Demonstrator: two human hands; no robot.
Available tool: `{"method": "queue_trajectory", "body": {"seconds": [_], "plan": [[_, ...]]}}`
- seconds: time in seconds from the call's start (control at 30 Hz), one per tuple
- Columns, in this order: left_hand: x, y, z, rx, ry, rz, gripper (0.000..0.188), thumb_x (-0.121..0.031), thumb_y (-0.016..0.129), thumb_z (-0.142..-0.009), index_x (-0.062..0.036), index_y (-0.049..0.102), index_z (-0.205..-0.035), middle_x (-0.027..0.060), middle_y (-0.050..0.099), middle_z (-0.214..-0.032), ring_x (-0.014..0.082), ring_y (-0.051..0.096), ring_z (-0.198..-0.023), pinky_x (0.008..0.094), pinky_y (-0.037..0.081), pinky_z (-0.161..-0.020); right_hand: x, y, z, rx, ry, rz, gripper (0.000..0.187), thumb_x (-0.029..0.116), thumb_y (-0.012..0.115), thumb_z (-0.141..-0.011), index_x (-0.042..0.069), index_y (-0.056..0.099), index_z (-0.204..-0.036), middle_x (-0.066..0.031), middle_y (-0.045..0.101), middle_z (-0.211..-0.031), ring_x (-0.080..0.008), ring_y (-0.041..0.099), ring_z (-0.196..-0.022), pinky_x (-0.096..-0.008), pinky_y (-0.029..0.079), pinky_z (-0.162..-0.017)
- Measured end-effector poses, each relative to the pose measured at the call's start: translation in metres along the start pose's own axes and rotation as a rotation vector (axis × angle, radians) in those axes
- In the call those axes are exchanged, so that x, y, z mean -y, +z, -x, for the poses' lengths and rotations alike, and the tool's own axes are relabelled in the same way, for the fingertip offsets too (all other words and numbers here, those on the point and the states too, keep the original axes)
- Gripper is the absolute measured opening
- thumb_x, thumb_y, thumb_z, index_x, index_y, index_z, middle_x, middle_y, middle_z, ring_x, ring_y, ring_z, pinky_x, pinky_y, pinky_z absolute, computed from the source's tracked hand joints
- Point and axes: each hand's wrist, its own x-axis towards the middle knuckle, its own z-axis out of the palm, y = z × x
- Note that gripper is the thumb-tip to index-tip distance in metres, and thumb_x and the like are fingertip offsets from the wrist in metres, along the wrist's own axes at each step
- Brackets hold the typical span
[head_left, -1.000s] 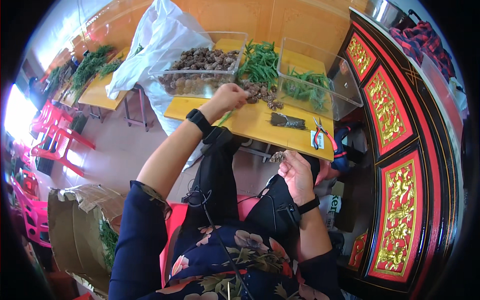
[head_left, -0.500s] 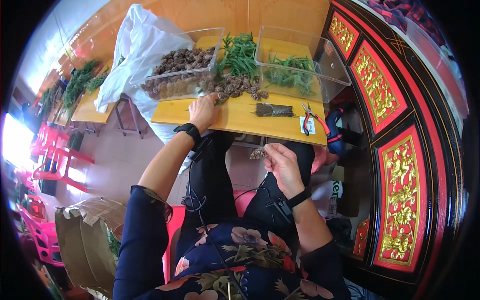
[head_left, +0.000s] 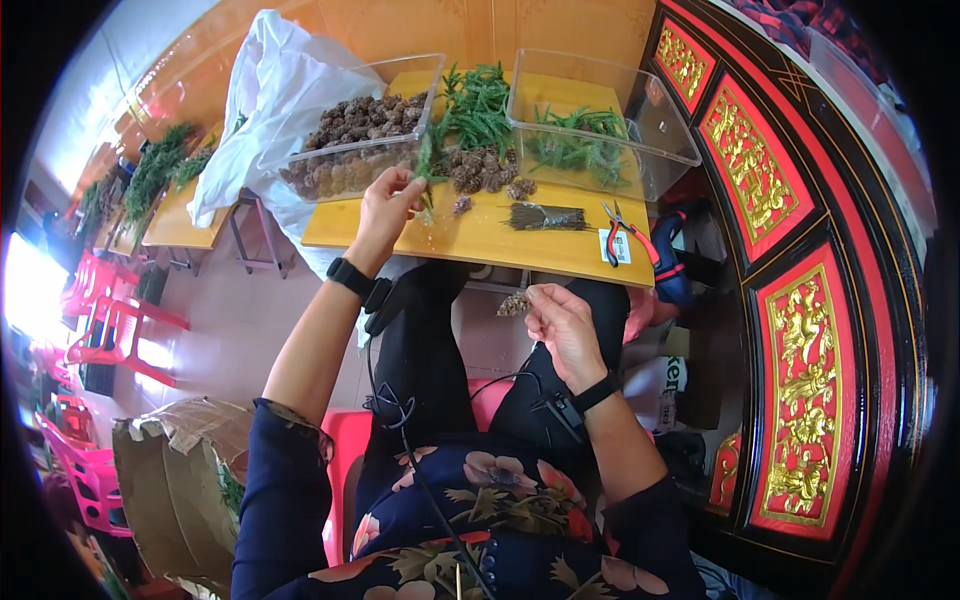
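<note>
My left hand (head_left: 388, 208) is closed in a pinch on a green sprig (head_left: 428, 162), which stands up above the table's left part. Below the table's front edge, over my lap, my right hand (head_left: 562, 325) pinches a small brown pine cone (head_left: 513, 304) between thumb and fingers. Loose pine cones (head_left: 482, 170) lie in a heap just right of the left hand, with one small cone (head_left: 462, 205) apart from it. Behind them is a pile of green sprigs (head_left: 478, 105). A bundle of thin brown wires (head_left: 547, 217) lies on the wooden table (head_left: 460, 238).
A clear plastic bin (head_left: 440, 90) of pine cones stands at the back left; another clear bin (head_left: 660, 160) holds sprigs. Red-handled pliers (head_left: 613, 240) rest at the table's right. A white sack (head_left: 275, 95), a cardboard box (head_left: 170, 490) and a carved red-gold panel (head_left: 800, 400) stand around.
My left hand has lifted from beside the cone heap, moving slightly left and up, and now holds a sprig upright. My right hand stays nearly still with its pine cone.
</note>
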Motion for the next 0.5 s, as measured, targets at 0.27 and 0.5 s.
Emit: {"method": "queue_trajectory", "body": {"seconds": [0.27,0.5], "plan": [[-0.007,-0.034,0.037,0.175,-0.078,0.555,0.014,-0.022,0.048,-0.1,-0.0122,0.054,-0.107,0.0004,0.063,-0.095,0.006,0.051,-0.07,0.0209,0.042,-0.064,0.002,0.015,0.002,0.034,-0.102,0.118,0.014,0.016,0.06,-0.092,0.002,0.062,-0.093,-0.0025,0.061,-0.079,-0.0075,0.049,-0.061,-0.0204,0.036,-0.055],[-0.027,-0.027,0.098,0.268,0.019,0.938,0.016,-0.017,0.043,-0.101,-0.01,0.051,-0.113,0.0093,0.064,-0.109,0.008,0.054,-0.075,0.021,0.044,-0.065,0.036,0.053,0.014,0.076,-0.281,0.219,0.011,0.011,0.06,-0.092,0.002,0.064,-0.094,-0.0059,0.067,-0.098,-0.0059,0.052,-0.071,-0.0183,0.039,-0.062]]}}
